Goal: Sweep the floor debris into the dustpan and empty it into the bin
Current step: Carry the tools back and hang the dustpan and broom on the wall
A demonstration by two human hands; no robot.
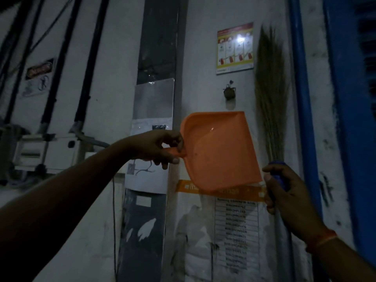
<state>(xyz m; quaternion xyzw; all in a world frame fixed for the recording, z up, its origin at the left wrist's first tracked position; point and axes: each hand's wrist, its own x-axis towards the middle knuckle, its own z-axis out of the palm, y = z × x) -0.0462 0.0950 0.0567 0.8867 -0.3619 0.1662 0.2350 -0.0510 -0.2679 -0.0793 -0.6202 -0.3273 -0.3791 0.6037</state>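
Dustpan (219,151): smooth orange plastic, slight sheen. Broom (271,94): dry grass-like bristles, rough, matt; handle glossy blue plastic. Poster (235,48): glossy paper, glare spot. Wall (203,58): painted, matt, scuffed, stained.

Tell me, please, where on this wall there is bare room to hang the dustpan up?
Bare wall lies between the grey column and the safety poster, above the orange dustpan, and further left between the black pipes and that column. Around the small hook, broom and printed list it is crowded.
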